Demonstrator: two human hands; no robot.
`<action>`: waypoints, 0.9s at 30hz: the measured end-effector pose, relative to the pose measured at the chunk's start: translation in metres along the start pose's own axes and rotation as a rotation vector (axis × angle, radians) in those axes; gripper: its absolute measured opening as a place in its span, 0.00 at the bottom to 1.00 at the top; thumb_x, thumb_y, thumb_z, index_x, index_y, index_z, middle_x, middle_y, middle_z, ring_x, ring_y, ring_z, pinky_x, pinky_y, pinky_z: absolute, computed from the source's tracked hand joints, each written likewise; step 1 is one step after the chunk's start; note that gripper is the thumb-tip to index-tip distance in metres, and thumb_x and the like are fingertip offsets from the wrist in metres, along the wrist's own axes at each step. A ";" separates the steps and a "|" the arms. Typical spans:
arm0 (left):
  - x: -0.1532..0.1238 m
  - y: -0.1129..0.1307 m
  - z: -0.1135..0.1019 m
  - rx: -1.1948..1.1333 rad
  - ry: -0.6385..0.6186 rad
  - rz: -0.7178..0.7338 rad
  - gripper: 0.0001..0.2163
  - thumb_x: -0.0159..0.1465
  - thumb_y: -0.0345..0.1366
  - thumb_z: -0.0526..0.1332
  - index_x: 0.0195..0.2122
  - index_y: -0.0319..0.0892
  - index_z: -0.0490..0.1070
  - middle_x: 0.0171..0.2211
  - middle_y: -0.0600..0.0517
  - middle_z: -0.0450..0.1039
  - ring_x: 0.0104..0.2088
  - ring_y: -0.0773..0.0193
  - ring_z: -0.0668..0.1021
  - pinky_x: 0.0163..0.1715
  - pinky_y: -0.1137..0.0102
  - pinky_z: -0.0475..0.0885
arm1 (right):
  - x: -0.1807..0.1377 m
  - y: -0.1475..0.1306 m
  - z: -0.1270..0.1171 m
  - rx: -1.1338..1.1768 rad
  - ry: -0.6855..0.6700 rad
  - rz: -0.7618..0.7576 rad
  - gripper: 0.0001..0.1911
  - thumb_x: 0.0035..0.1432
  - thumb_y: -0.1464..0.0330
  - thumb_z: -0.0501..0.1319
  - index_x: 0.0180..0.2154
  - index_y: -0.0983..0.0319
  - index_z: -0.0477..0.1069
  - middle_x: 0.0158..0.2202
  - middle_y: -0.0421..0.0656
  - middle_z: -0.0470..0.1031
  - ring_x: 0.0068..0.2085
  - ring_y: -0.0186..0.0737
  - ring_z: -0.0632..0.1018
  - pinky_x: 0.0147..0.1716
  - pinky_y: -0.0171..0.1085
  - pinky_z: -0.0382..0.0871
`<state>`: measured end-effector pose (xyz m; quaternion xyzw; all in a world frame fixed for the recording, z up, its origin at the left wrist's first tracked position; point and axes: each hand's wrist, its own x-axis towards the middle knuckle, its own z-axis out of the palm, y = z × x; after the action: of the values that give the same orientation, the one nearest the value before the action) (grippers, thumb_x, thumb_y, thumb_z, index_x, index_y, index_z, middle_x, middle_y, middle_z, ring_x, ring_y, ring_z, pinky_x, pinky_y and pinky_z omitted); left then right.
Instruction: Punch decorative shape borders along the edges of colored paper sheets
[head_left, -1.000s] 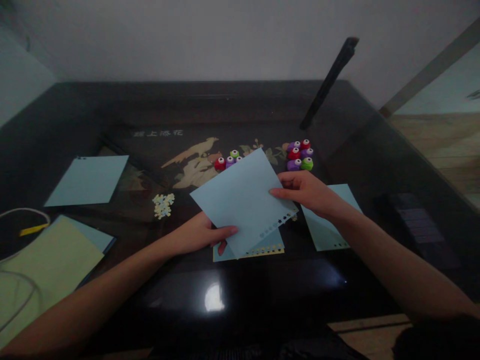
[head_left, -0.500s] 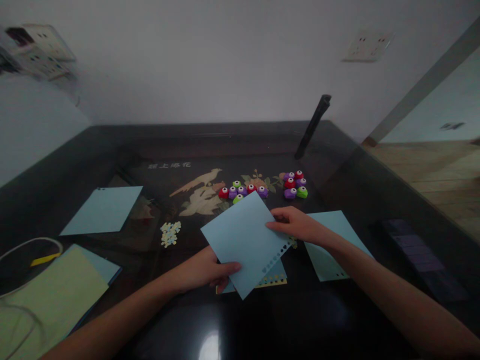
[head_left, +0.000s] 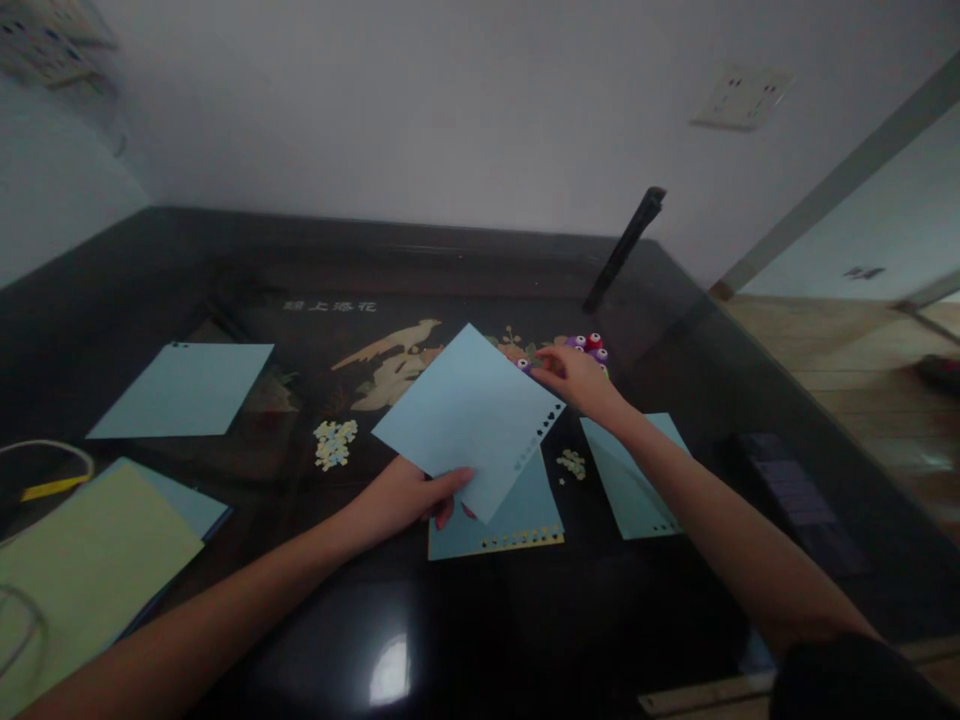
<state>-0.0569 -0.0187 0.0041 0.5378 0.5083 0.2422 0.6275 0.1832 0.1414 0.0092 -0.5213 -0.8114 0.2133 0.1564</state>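
My left hand [head_left: 427, 495] pinches the lower corner of a light blue paper sheet [head_left: 469, 415], tilted above the table. Small shapes are punched along its right edge. Beneath it lies another blue sheet [head_left: 499, 520] with a punched lower edge and yellow showing through and under it. Off the paper, my right hand [head_left: 574, 375] has thumb and index finger apart beside a purple craft punch [head_left: 523, 366] with a white round top. Whether they touch it I cannot tell. More purple and red punches [head_left: 594, 342] sit behind this hand; the raised sheet hides others.
Small paper cutouts lie in piles at the left [head_left: 334, 444] and right [head_left: 572, 464]. Blue sheets rest at left [head_left: 187, 390] and right [head_left: 630, 480]. A yellow-green sheet [head_left: 97, 570], a cable [head_left: 52, 445], a phone-like dark object [head_left: 799, 500] and a black stick [head_left: 624, 250] are around.
My right hand has let go of the blue sheet and moved up and away to the punches. The sheet stays in my left hand. The view has shifted slightly.
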 end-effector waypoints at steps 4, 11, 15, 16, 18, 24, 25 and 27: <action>0.000 0.001 -0.002 0.085 0.017 0.045 0.21 0.63 0.49 0.55 0.21 0.40 0.72 0.12 0.56 0.63 0.15 0.70 0.61 0.19 0.73 0.57 | 0.011 -0.003 0.012 -0.164 -0.018 -0.015 0.19 0.58 0.67 0.60 0.50 0.66 0.72 0.47 0.55 0.73 0.45 0.50 0.75 0.43 0.42 0.65; -0.001 0.003 -0.002 0.108 0.040 0.057 0.22 0.64 0.49 0.54 0.21 0.40 0.72 0.12 0.55 0.63 0.15 0.70 0.61 0.20 0.72 0.57 | 0.009 -0.010 0.014 -0.279 -0.048 -0.059 0.18 0.61 0.64 0.56 0.50 0.61 0.74 0.46 0.53 0.72 0.43 0.50 0.76 0.39 0.40 0.66; -0.002 0.002 -0.003 0.102 0.095 0.019 0.22 0.63 0.50 0.54 0.19 0.40 0.69 0.12 0.55 0.64 0.15 0.70 0.61 0.19 0.72 0.57 | 0.009 -0.010 0.017 -0.286 -0.024 -0.065 0.16 0.62 0.63 0.57 0.47 0.62 0.75 0.44 0.51 0.72 0.41 0.47 0.76 0.37 0.39 0.65; -0.001 0.001 -0.003 0.105 0.106 0.006 0.22 0.62 0.50 0.54 0.18 0.41 0.68 0.12 0.55 0.63 0.15 0.70 0.61 0.19 0.72 0.57 | 0.010 -0.010 0.018 -0.285 -0.014 -0.062 0.15 0.62 0.63 0.57 0.46 0.62 0.75 0.43 0.51 0.72 0.41 0.47 0.75 0.36 0.38 0.65; -0.001 0.000 -0.003 0.121 0.125 -0.022 0.21 0.62 0.51 0.54 0.19 0.41 0.68 0.12 0.55 0.63 0.15 0.69 0.62 0.20 0.72 0.57 | 0.011 -0.008 0.021 -0.282 0.009 -0.057 0.15 0.61 0.64 0.58 0.47 0.61 0.75 0.43 0.50 0.73 0.41 0.46 0.75 0.36 0.38 0.65; 0.001 0.002 -0.003 0.116 0.232 -0.037 0.21 0.60 0.50 0.55 0.14 0.42 0.63 0.13 0.54 0.64 0.16 0.70 0.63 0.22 0.71 0.60 | 0.014 -0.001 0.027 -0.265 0.047 -0.076 0.15 0.58 0.67 0.62 0.48 0.59 0.75 0.42 0.47 0.72 0.40 0.45 0.74 0.35 0.38 0.64; 0.001 0.003 -0.003 0.104 0.250 -0.036 0.21 0.59 0.50 0.55 0.14 0.43 0.62 0.13 0.54 0.64 0.16 0.69 0.63 0.22 0.71 0.61 | 0.014 0.000 0.027 -0.262 0.049 -0.082 0.15 0.58 0.68 0.62 0.48 0.59 0.74 0.42 0.47 0.72 0.40 0.45 0.74 0.35 0.38 0.64; 0.001 0.006 -0.003 0.078 0.285 -0.028 0.21 0.59 0.49 0.56 0.14 0.43 0.62 0.13 0.54 0.65 0.16 0.69 0.64 0.22 0.71 0.62 | 0.015 0.000 0.028 -0.253 0.052 -0.093 0.15 0.58 0.68 0.62 0.48 0.59 0.74 0.41 0.47 0.71 0.40 0.44 0.74 0.34 0.38 0.64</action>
<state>-0.0579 -0.0145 0.0094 0.5151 0.6086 0.2872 0.5309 0.1641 0.1498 -0.0146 -0.5039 -0.8508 0.0882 0.1198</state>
